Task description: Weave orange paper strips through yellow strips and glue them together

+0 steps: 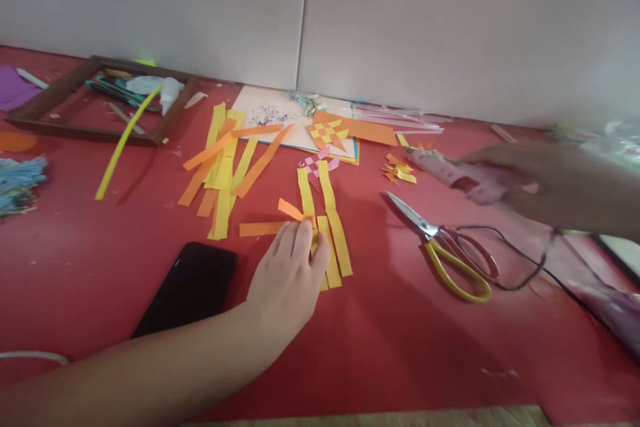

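My left hand [290,263] is closed, its fingers curled down over crossing paper strips on the red table. Two orange strip ends [260,229] stick out to its left, and several yellow strips [334,227] run up and down beside it. The fingertips and the crossing are partly hidden. On the right, my right hand [540,180], smeared by motion, is wrapped round a pink hot glue gun [455,177] whose nozzle points left. Below it lie open scissors [430,233] with red and yellow handles. A pink woven paper fish [317,161] lies just beyond the yellow strips.
Loose orange and yellow strips [225,167] are piled to the left. A black phone [190,290] lies near my left forearm. Further back are a brown frame [83,128], a yellow woven fish [327,131], clear glue sticks [410,121] and paper scraps [399,170]. A black cable [525,260] trails right.
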`<state>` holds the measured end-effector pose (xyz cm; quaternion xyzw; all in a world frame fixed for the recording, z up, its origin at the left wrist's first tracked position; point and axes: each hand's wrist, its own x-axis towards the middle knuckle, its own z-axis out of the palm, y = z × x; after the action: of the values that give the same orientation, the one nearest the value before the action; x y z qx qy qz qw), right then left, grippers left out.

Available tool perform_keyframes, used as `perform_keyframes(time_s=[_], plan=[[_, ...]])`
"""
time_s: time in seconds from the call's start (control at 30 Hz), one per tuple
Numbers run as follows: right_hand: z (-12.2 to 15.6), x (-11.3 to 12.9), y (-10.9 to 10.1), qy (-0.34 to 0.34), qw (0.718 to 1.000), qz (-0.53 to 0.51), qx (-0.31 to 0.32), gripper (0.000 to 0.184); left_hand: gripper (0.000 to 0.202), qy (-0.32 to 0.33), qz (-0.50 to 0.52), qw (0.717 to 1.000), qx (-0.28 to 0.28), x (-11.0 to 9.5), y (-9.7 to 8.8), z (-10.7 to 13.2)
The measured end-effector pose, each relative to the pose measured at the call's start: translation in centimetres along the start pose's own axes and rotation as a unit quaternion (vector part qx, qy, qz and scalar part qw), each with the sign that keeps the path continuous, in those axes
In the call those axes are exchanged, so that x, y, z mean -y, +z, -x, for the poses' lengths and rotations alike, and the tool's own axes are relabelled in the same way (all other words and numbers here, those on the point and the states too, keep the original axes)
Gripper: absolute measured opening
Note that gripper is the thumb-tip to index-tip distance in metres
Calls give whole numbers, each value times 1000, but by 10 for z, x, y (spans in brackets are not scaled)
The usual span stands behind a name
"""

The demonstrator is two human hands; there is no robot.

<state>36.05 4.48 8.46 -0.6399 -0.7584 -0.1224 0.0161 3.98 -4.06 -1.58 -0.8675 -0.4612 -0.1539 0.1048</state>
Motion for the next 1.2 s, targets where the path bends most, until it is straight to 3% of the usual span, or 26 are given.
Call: perform_keyframes(time_s=[0.1,0.2,0.3,0.4,0.47,0.53,0.6,0.67,0.83,1.2], plan=[[12,-34,25,-7,999,-8,42,27,36,2,1,1000,3,0,-2,-1],[20,-74,53,-17,992,-20,127,24,35,-1,-2,1000,6,0,-4,-1],[25,-84,61,-21,987,2,160,48,33,1,-6,1000,6,1,-5,-1],[30,-38,42,-32,999,17,29,49,31,9,-6,1000,2,2,-5,-1],[34,18,26,-65,994,-60,-69,33,31,10,-5,1000,0,2,-5,-1],[39,74,18,-140,971,-159,-111,18,33,7,0,1000,2,2,-5,-1],[43,119,23,-231,935,-263,-60,11,36,3,4,1000,1,2,-5,-1],[46,145,35,-276,909,-307,-50,14,39,4,5,1000,-1,3,-5,-1],[49,153,60,-289,901,-322,-38,20,29,19,15,999,-30,3,-5,1],[49,152,58,-290,898,-326,-55,17,20,7,29,999,26,1,-9,-4]])
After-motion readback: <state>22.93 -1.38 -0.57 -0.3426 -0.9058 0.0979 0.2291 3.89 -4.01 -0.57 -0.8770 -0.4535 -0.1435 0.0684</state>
